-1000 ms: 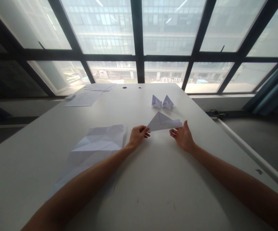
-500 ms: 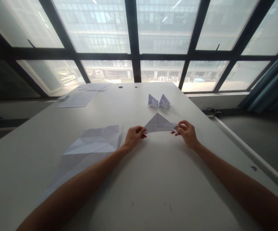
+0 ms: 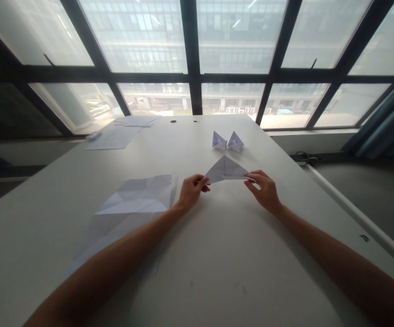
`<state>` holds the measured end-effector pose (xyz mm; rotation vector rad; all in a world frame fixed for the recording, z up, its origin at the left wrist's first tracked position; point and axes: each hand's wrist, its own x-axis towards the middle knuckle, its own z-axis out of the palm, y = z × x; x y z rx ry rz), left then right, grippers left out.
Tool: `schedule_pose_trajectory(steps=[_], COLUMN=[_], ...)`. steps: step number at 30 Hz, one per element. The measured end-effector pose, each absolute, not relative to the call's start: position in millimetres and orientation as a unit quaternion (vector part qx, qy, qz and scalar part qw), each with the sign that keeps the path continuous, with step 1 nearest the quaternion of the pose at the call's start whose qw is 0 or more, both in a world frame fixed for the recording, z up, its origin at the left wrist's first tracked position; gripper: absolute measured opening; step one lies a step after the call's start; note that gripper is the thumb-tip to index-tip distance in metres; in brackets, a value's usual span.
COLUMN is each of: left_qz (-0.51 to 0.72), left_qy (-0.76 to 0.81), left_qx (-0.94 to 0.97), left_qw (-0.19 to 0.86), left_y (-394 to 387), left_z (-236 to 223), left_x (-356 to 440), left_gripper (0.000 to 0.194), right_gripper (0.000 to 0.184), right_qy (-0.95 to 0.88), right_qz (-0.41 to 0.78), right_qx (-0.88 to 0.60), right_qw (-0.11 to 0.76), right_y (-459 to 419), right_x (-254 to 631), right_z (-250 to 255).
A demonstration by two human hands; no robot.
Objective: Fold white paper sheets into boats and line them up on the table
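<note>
A folded white paper triangle lies low over the white table, held at both lower corners. My left hand pinches its left corner, fingers closed. At the right corner, my right hand pinches the paper between thumb and fingertips. Two small finished paper boats stand just beyond the triangle, apart from it.
A creased, unfolded paper sheet lies left of my left forearm. More flat sheets rest at the table's far left corner, before the large window. A blue curtain hangs at the right. Two small dark holes mark the table's far edge.
My right hand went from open fingers beside the paper to a pinch on its right corner. The flap sticking out at the right has been folded in. The left hand stayed put.
</note>
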<state>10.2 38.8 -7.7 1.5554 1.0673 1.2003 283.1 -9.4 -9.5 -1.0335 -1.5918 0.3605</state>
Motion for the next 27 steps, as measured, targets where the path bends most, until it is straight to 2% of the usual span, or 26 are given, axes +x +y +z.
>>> schedule_pose_trajectory(steps=[3,6,8,9,11,15,19,23,27], left_qz=[0.474,0.467,0.465,0.464,0.464,0.469,0.48,0.485,0.488], left_qy=[0.423,0.419,0.418,0.418,0.418,0.419,0.422,0.423,0.425], left_qx=[0.635,0.644,0.647,0.648,0.649,0.649,0.646,0.647,0.653], left_qw=[0.439,0.438,0.437,0.436,0.434,0.428,0.418,0.409,0.394], left_y=[39.2,39.2,39.3,39.3,39.5,39.3,38.6,38.0,39.2], left_z=[-8.8,-9.6,-10.1,-10.3,-10.6,-10.2,-8.1,-7.4,-8.3], left_x=[11.0,11.7,12.0,12.0,12.1,12.0,11.6,12.1,12.4], left_gripper=[0.035,0.034,0.033,0.033,0.033,0.032,0.032,0.032,0.033], right_gripper=[0.022,0.015,0.031,0.033,0.027,0.013,0.026,0.022,0.028], right_qy=[-0.652,-0.582,-0.533,-0.514,-0.488,-0.476,-0.501,-0.564,-0.569], right_qz=[0.159,0.222,0.261,0.274,0.289,0.295,0.296,0.259,0.26], right_qx=[-0.454,-0.453,-0.441,-0.437,-0.439,-0.449,-0.465,-0.468,-0.474], right_qw=[0.586,0.638,0.673,0.685,0.697,0.696,0.667,0.629,0.619], right_y=[-8.8,-6.5,-4.0,-2.7,-0.6,0.8,0.7,0.8,0.1], right_x=[281.8,279.4,277.8,277.2,276.5,276.7,278.2,278.6,278.0], right_z=[-10.3,-12.8,-14.3,-14.9,-15.9,-17.8,-18.9,-17.6,-15.6])
